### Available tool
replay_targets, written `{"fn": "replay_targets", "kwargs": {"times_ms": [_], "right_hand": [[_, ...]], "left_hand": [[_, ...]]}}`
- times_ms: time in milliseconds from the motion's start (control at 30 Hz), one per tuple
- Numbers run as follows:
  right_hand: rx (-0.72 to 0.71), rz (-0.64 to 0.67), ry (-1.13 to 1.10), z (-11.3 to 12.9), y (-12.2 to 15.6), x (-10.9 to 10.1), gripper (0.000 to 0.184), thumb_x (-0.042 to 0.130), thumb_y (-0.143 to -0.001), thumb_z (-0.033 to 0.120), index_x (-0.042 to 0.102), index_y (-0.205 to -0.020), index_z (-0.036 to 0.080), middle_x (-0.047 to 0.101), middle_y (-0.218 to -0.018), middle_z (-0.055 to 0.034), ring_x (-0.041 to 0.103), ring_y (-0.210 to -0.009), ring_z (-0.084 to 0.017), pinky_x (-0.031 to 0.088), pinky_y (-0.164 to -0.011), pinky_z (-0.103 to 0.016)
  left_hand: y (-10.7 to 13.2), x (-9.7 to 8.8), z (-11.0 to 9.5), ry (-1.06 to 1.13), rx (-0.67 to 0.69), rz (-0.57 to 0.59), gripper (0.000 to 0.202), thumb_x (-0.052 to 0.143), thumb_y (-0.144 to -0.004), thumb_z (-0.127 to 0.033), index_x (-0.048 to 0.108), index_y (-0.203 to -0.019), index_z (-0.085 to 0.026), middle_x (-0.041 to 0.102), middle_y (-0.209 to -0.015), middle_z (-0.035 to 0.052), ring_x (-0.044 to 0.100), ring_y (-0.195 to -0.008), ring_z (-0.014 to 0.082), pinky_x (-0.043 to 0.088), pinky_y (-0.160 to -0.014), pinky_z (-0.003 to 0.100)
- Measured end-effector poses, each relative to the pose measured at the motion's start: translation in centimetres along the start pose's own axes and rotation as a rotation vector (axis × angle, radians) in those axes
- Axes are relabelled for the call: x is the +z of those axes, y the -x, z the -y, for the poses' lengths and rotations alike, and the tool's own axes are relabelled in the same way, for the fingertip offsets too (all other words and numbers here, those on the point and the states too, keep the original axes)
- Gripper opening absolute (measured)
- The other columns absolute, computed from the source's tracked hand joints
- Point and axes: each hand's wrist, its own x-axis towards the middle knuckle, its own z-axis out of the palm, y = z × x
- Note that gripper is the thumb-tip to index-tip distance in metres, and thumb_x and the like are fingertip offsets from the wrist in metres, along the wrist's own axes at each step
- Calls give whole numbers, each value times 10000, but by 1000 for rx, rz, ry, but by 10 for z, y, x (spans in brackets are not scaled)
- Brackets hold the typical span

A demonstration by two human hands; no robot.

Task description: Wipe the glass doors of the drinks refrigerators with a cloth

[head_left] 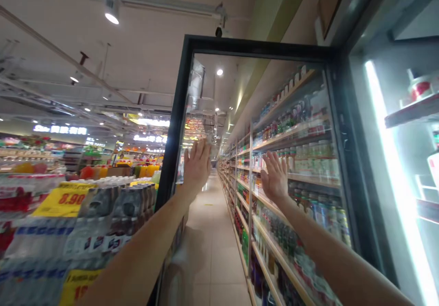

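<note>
Standing swung out and not closed, the tall black-framed glass door (173, 127) is faced by the flat left hand (198, 162) and flat right hand (275, 178). Nothing is gripped; touch cannot quite be told. Room is given by pale floor tiles (210, 251) far ahead, edged at right by long, stocked shelves (250, 173).

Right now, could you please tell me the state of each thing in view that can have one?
Door: open.
Left hand: open, raised at the door; contact unclear.
Right hand: open, raised at the door; contact unclear.
Cooler light: lit.
Ceiling spotlight: lit.
Sign: lit.
Bottle packs: stacked.
Shelves: stocked.
</note>
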Motion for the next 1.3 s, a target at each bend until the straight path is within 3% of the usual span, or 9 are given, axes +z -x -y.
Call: {"fn": "replay_targets", "kwargs": {"times_ms": [67, 200, 367, 433, 567, 733, 933, 1100, 1300], "right_hand": [[-1, -8, -4, 1, 0, 0, 479, 317, -883, 318, 351, -1344, 191, 421, -1380, -97, 269, -1337, -229, 208, -1077, -477], [-7, -5, -12, 1, 0, -1, 483, 308, -882, 312, 348, -1347, 186, 407, -1390, -100, 267, -1338, -226, 209, -1077, -477], [0, 5, -16, 1, 0, -1, 486, 312, -881, 315, 336, -1352, 197, 395, -1398, -95, 256, -1343, -225, 206, -1076, -480], [9, 6, -20, 2, 0, -1, 487, 318, -882, 312, 327, -1357, 206, 396, -1398, -91, 256, -1343, -225, 208, -1076, -480], [6, 11, -23, 2, 0, -1, 501, 328, -878, 302, 307, -1371, 213, 398, -1397, -87, 255, -1343, -229, 202, -1079, -483], [2, 7, -16, 3, -1, -2, 489, 319, -883, 305, 326, -1359, 190, 397, -1396, -102, 250, -1344, -231, 211, -1074, -485], [-7, -13, -13, 3, -1, -2, 470, 312, -885, 303, 356, -1339, 190, 419, -1380, -100, 274, -1335, -224, 212, -1077, -479], [9, 20, -23, 2, 0, -2, 490, 303, -884, 313, 321, -1359, 195, 398, -1396, -93, 237, -1350, -222, 208, -1078, -484], [19, 16, -19, 3, 0, -3, 488, 294, -892, 310, 306, -1367, 197, 387, -1404, -92, 241, -1349, -217, 207, -1079, -480]], "left_hand": [[-5, 1, -2, 3, -17, -14, 442, 324, -892, -236, 385, -1323, -157, 336, -1435, 108, 230, -1349, 279, 256, -1055, 495], [-7, 1, -11, 84, 522, 116, 459, 338, -890, -230, 344, -1349, -249, 358, -1431, 19, 214, -1360, 196, 195, -1106, 429], [-31, -3, 5, 68, -144, -10, 471, 277, -895, -266, 354, -1350, -173, 334, -1436, 103, 211, -1356, 280, 233, -1060, 544], [-36, -4, 5, 78, -128, -4, 469, 288, -890, -259, 367, -1341, -158, 335, -1435, 109, 199, -1359, 286, 232, -1062, 540], [-40, -4, -4, 124, 365, 149, 429, 290, -896, -235, 419, -1304, -209, 375, -1421, 25, 239, -1350, 227, 209, -1099, 459], [-52, -4, -11, 45, -171, 20, 466, 307, -879, -240, 381, -1328, -136, 322, -1441, 113, 225, -1345, 314, 260, -1046, 552], [-59, -6, -32, 114, 466, 179, 448, 275, -892, -189, 392, -1323, -231, 352, -1435, 9, 230, -1353, 219, 199, -1103, 473], [-69, -8, -22, 48, -120, 73, 460, 276, -890, -224, 377, -1328, -125, 315, -1444, 116, 209, -1349, 317, 244, -1050, 560], [-57, -1, -29, 107, 411, 151, 442, 300, -895, -222, 376, -1330, -238, 341, -1441, 22, 205, -1362, 218, 205, -1101, 469]]}}
